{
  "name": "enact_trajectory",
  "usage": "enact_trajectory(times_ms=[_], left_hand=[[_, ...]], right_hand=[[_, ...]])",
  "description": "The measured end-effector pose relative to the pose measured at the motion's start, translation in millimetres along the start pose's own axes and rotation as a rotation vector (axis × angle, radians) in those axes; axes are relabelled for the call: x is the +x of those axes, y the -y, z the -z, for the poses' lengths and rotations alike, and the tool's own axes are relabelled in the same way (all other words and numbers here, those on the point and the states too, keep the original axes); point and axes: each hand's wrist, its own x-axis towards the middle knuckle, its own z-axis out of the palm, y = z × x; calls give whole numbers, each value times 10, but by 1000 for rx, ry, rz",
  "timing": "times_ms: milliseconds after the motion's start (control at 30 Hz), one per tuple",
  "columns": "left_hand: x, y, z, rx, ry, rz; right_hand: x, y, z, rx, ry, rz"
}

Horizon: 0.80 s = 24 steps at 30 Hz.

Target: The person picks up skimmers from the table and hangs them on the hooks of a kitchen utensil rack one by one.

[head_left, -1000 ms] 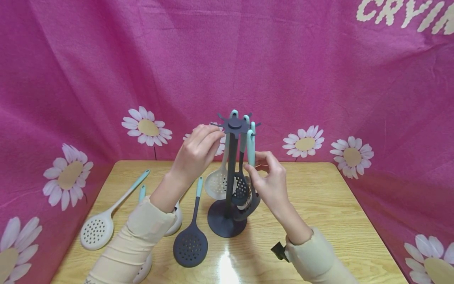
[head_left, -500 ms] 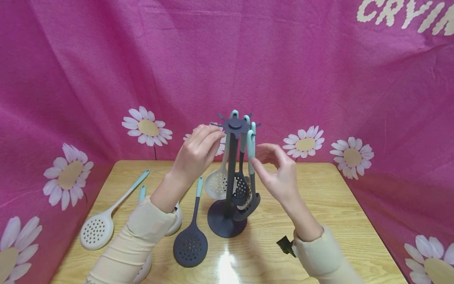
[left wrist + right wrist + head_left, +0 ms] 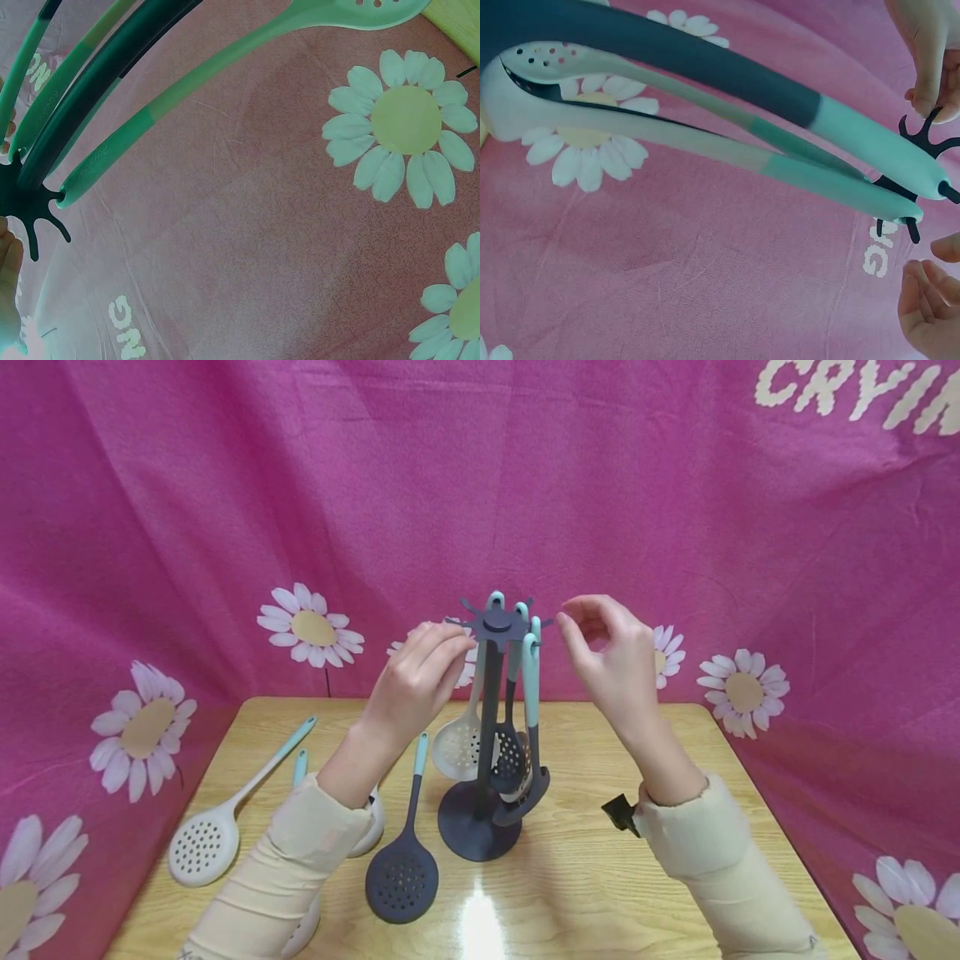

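Observation:
A dark utensil stand with a hooked top rises from the table. My left hand pinches one hook of the top, as the right wrist view also shows of the left hand. Beside the opposite hooks is my right hand, fingers loosely curved, thumb apart, holding nothing. Several mint-handled utensils hang from the stand: a dark ladle at the near right, a dark slotted utensil behind it, and a pale skimmer at the back left. Another pale utensil is partly hidden behind the ladle.
On the wooden table, a white skimmer lies at the left and a dark slotted turner before the stand. Pale utensils, including one white piece, are partly hidden under my left arm. A pink floral cloth hangs behind.
My right hand has let go of the ladle's handle and moved up and right to the height of the hooks. The ladle hangs from its hook. My left hand has stayed put.

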Motion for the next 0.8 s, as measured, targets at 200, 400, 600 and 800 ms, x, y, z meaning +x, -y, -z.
enact_trajectory(times_ms=[200,400,600,800], left_hand=[[2,3,0,-1,-2,-2],[5,0,-3,-3,-5,-5],[4,1,-6,-5,-12,-9],[5,3,-6,-4,-13,-4]], right_hand=[[91,6,-32,-35,63,25],[128,-30,-24,-89,109,167],[116,-47,-1,-131,162,280],[111,-52,-18,-119,148,244]])
